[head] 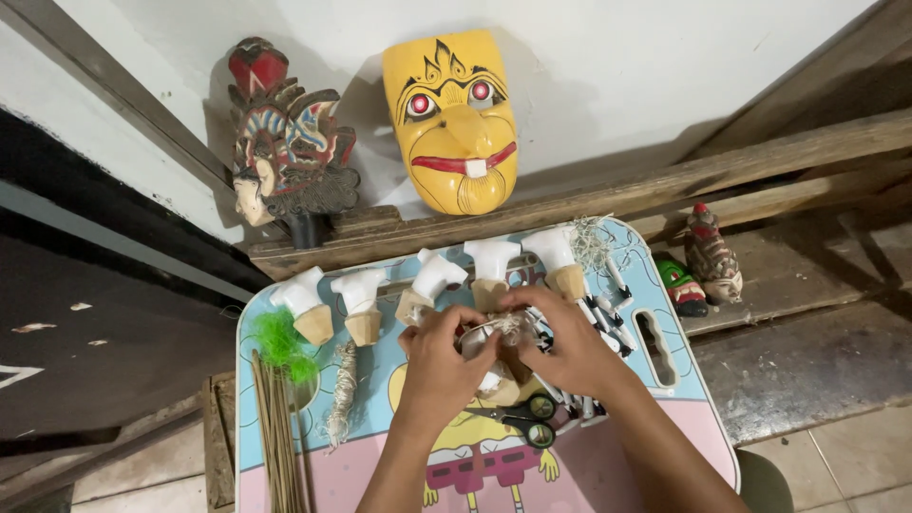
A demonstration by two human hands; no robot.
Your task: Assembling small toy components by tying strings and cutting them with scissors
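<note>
Small cartoon-print table (313,475) against a white wall, a yellow mask (456,119) and a carved head (285,142) propped behind it. I see both hands at table centre: left hand (439,366) and right hand (560,342) closed on one small white-and-wood piece (494,334), fingers pinching pale twine on top. Similar pieces (427,280) line the far edge; scissors (524,420) lie just below the hands, sticks (275,437) at left.

Two bare forearms are seen entering from the bottom edge of the frame. No sleeves, gloves or wrist-wear are worn on the visible parts. The left hand (439,366) and the right hand (560,344) are uncovered, with short fingernails shown.
</note>
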